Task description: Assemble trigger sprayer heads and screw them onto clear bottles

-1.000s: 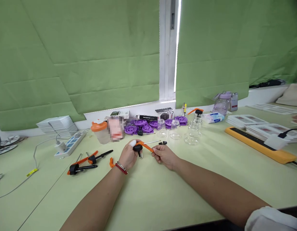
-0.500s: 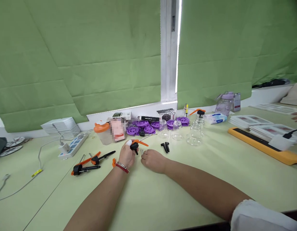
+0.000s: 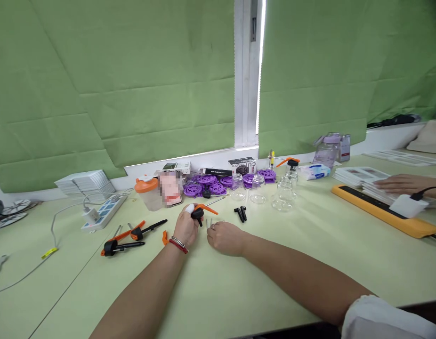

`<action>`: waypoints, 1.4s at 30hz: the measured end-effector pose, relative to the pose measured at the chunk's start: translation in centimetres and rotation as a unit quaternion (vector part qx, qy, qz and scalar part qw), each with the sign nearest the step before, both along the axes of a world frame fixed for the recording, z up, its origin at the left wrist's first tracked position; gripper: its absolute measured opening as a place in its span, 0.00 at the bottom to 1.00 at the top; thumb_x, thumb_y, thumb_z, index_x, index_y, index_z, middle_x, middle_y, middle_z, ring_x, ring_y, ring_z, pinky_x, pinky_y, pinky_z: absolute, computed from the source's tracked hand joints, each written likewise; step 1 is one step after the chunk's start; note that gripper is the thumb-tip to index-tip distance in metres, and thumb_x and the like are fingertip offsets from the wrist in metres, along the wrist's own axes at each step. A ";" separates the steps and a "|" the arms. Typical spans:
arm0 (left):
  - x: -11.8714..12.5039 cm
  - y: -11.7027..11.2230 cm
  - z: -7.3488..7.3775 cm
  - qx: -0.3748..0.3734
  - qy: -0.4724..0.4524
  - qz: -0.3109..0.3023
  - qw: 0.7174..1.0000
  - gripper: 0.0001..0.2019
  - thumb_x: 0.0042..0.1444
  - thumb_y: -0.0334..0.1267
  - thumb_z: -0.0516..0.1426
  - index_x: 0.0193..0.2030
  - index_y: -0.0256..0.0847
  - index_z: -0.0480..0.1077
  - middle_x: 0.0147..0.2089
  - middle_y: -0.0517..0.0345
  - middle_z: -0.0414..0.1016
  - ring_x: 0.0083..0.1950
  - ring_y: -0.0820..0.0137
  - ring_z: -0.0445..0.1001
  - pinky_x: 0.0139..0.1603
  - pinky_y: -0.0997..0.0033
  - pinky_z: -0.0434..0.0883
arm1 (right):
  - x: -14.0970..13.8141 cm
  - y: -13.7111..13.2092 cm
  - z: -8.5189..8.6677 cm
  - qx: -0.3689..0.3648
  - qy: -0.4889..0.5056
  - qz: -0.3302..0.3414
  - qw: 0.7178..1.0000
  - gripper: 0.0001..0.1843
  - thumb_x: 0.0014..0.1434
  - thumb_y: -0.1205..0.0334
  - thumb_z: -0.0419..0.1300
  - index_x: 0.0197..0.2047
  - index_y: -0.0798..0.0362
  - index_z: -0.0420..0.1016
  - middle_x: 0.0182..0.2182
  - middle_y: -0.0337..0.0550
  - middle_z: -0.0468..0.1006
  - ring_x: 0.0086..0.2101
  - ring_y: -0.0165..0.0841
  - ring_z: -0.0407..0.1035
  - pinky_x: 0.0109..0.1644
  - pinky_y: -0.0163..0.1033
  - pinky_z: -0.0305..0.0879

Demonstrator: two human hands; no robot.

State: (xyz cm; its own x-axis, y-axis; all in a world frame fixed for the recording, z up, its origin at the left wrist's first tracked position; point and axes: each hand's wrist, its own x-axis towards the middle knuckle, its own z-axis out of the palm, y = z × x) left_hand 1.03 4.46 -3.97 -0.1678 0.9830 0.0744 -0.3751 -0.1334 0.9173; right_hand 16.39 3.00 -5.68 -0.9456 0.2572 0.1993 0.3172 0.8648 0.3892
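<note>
My left hand [image 3: 185, 229], its thumb tip covered in white, is closed around a black cap-like part with an orange lever [image 3: 197, 214]. The lever points right. My right hand [image 3: 225, 238] rests low on the table with curled fingers; its fingertips are hidden, so what they hold cannot be made out. Thin metal pins [image 3: 208, 223] stick up beside those fingers. Several black tube pieces [image 3: 240, 213] lie beyond the right hand. To the left lie two similar black-and-orange assemblies with black stems, one nearer [image 3: 123, 246] and one farther [image 3: 148, 230]. A loose orange piece [image 3: 165, 238] sits beside my left wrist.
Glass vessels [image 3: 283, 197] and purple plastic discs [image 3: 217, 189] stand at the back. An orange-lidded cup [image 3: 146, 193] and a white power strip [image 3: 104, 212] are on the left. At right, a person's hand [image 3: 407, 183] rests on cards behind a yellow power strip [image 3: 376, 207].
At the far right, the other person's hand has reached left over the stacked cards. My two hands stay nearly in place; the view has shifted slightly.
</note>
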 end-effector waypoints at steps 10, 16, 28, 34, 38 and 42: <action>-0.2 -0.3 0.0 0.000 0.015 -0.012 1.000 0.12 0.51 0.42 0.54 0.38 0.36 0.65 0.27 0.60 0.68 0.23 0.75 0.67 0.26 0.74 0.62 | 0.2 -0.7 0.8 0.006 0.001 0.005 1.000 0.10 0.59 0.73 0.48 0.35 0.60 0.70 0.32 0.49 0.72 0.33 0.35 0.65 0.34 0.40 0.57; -0.1 -0.3 -0.2 0.003 0.014 -0.011 1.000 0.10 0.52 0.42 0.54 0.37 0.37 0.65 0.28 0.60 0.69 0.23 0.75 0.67 0.27 0.73 0.63 | 0.4 -2.1 0.9 0.017 -0.001 0.046 0.999 0.10 0.59 0.73 0.48 0.34 0.59 0.70 0.30 0.47 0.71 0.31 0.34 0.64 0.34 0.40 0.57; 0.5 -0.8 0.2 -0.013 -0.029 -0.019 0.999 0.08 0.51 0.39 0.54 0.34 0.36 0.66 0.27 0.59 0.68 0.23 0.74 0.67 0.26 0.72 0.65 | 0.1 -3.4 0.7 0.036 0.003 0.081 0.996 0.10 0.58 0.73 0.49 0.34 0.59 0.71 0.27 0.47 0.72 0.28 0.33 0.64 0.30 0.39 0.55; 1.1 -1.3 0.4 -0.002 -0.034 -0.058 0.998 0.10 0.52 0.41 0.54 0.34 0.35 0.67 0.29 0.56 0.70 0.24 0.74 0.67 0.27 0.71 0.65 | -0.3 -4.2 0.4 0.028 0.051 0.132 0.989 0.08 0.58 0.72 0.50 0.34 0.56 0.70 0.27 0.44 0.71 0.28 0.31 0.63 0.29 0.37 0.55; 1.6 -2.1 1.0 -0.032 -0.021 -0.090 0.995 0.12 0.51 0.43 0.56 0.34 0.34 0.69 0.26 0.58 0.69 0.24 0.74 0.66 0.28 0.72 0.63 | 0.0 -4.2 2.0 0.001 0.241 0.128 0.962 0.11 0.59 0.72 0.47 0.40 0.54 0.69 0.34 0.46 0.74 0.32 0.31 0.66 0.32 0.37 0.61; 2.6 -2.8 0.9 -0.032 -0.031 -0.142 0.989 0.10 0.49 0.41 0.58 0.32 0.35 0.70 0.27 0.58 0.70 0.29 0.73 0.67 0.31 0.73 0.63 | 1.2 -3.0 4.4 -0.106 0.507 0.050 0.854 0.12 0.59 0.69 0.49 0.43 0.52 0.70 0.38 0.48 0.74 0.41 0.34 0.67 0.43 0.40 0.66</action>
